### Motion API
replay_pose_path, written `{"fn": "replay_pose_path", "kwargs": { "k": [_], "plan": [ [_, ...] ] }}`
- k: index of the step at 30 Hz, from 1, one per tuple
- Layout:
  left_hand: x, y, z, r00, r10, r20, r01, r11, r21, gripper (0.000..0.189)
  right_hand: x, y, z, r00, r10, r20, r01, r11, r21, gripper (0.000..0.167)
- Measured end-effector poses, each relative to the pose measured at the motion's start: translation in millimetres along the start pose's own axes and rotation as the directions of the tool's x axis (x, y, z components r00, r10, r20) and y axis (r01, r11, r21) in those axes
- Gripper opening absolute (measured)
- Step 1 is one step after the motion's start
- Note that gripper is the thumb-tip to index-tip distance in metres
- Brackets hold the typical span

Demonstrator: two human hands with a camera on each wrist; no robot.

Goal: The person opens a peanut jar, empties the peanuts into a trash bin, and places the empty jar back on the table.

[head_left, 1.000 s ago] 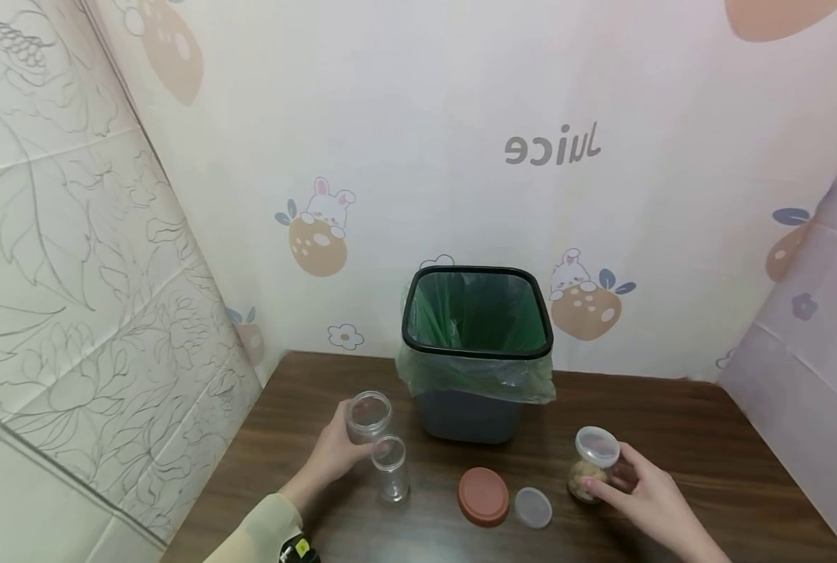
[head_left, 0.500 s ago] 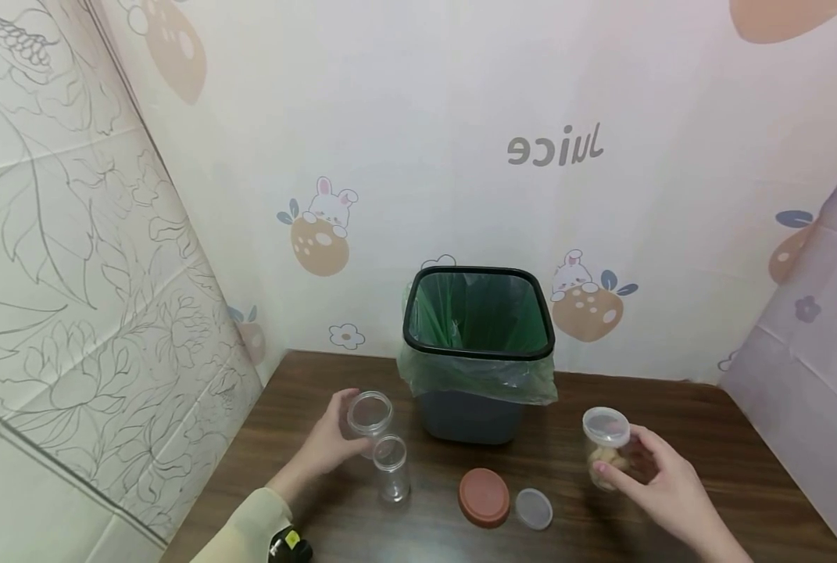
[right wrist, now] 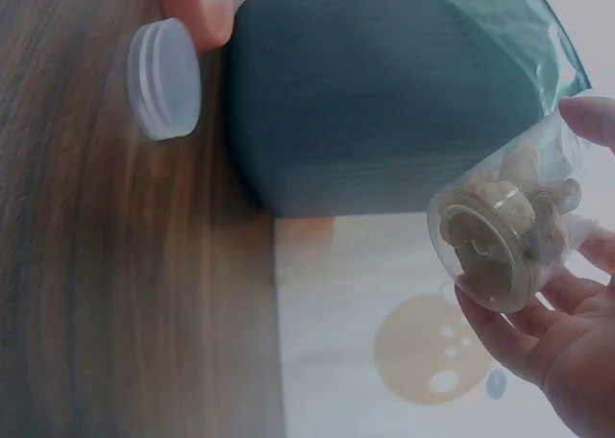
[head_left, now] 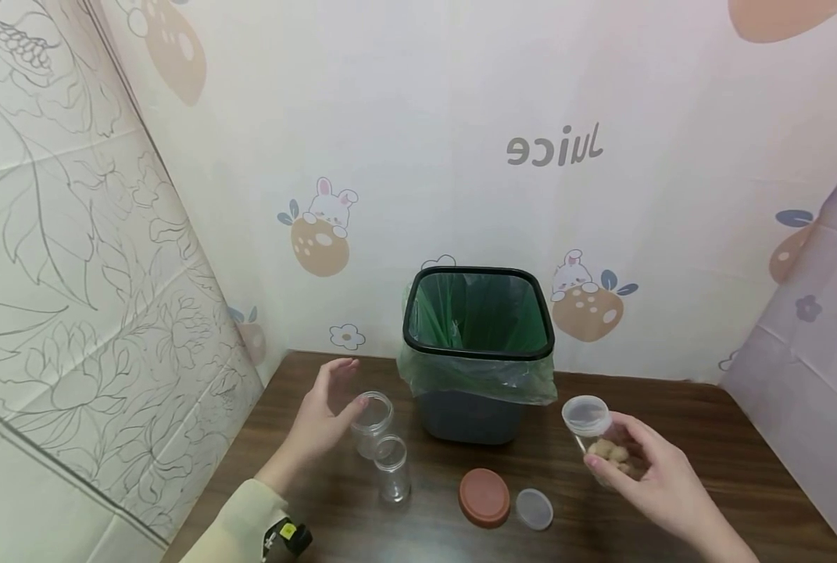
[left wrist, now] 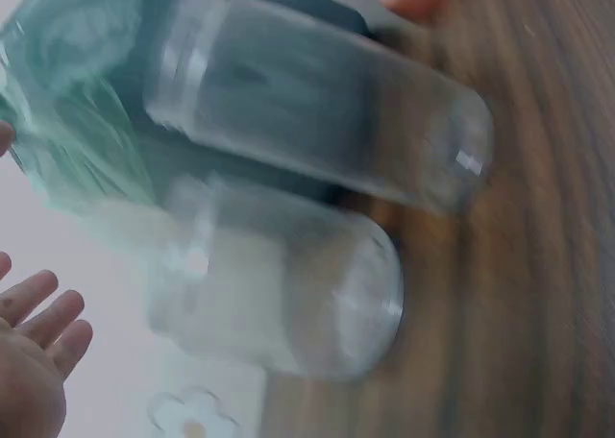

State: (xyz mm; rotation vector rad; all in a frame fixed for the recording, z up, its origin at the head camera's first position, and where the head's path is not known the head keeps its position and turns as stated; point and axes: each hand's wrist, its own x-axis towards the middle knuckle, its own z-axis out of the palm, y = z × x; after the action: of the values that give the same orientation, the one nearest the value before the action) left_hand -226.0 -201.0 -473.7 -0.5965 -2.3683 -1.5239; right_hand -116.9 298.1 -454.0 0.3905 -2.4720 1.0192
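My right hand (head_left: pixel 660 481) grips a clear plastic jar (head_left: pixel 587 422) with a whitish top, tilted and held above the table. Several tan lumps (right wrist: pixel 514 203) lie inside it; their kind is unclear. On the left, my left hand (head_left: pixel 314 418) is spread beside a wide clear jar (head_left: pixel 376 439), its thumb overlapping the rim in the head view. Whether the thumb touches the rim I cannot tell; the fingers are off the jar. A narrower clear jar (head_left: pixel 393 475) stands just in front of the wide one. Both standing jars look empty and lidless.
A dark bin with a black rim (head_left: pixel 477 355) and green liner stands at the back middle. In front of it a reddish lid (head_left: pixel 484 497) and a translucent lid (head_left: pixel 534 509) lie on the brown wooden table (head_left: pixel 446 539). Patterned sheets hang behind and at the sides.
My left hand has let go of the wide jar and moved up and left. My right hand has lifted the jar of tan lumps off the table and tilted it left.
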Motion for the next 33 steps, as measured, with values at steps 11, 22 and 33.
{"fn": "replay_pose_path", "kwargs": {
  "k": [11,22,33],
  "plan": [
    [-1.1,55.1,18.6,0.987,0.151,0.062,-0.150,0.989,-0.016,0.055,8.8,-33.8,3.7,0.977,-0.187,0.104,0.187,0.982,0.009,0.069],
    [-9.5,101.4,52.0,0.934,0.303,0.191,-0.307,0.952,-0.011,0.053,7.0,-55.2,18.5,0.948,-0.235,0.216,0.218,0.971,0.098,0.070],
    [-16.3,119.1,82.8,0.777,0.516,0.361,-0.586,0.802,0.116,0.079,7.7,-61.6,32.7,0.945,-0.247,0.215,0.238,0.969,0.066,0.075]
  ]
}}
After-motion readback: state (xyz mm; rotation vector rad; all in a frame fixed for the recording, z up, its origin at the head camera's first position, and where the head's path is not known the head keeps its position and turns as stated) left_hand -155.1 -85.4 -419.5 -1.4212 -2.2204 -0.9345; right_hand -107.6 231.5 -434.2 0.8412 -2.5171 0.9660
